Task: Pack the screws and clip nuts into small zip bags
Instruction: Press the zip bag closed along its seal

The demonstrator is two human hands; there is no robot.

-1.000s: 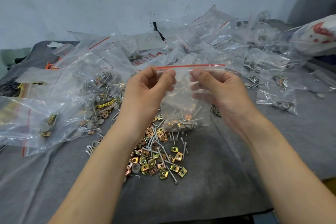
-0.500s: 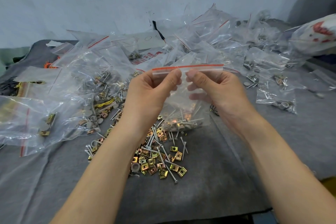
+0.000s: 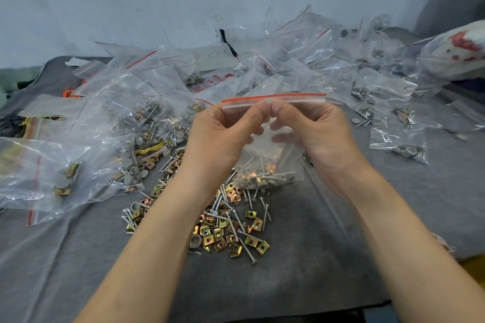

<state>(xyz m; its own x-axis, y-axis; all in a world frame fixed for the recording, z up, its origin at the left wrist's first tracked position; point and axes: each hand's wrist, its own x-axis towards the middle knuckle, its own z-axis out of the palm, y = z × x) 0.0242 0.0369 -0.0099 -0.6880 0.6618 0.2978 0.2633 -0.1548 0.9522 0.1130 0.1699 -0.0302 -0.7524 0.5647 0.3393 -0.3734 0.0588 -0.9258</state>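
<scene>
Bag (image 3: 278, 151) in left hand (image 3: 223, 134); right hand (image 3: 317, 131)

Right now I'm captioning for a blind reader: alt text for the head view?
The left hand and right hand pinch the top of a zip bag holding screws and clip nuts, above a loose pile on grey cloth.

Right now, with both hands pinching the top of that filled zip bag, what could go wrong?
1. Both thumbs meet mid-strip on the zip bag; the strip's outer ends sit beyond the left hand and right hand, so they may end up unsealed.
2. The screws inside could poke through the thin plastic.
3. The bag hangs above the loose pile; a slip might mix its contents in.
</scene>
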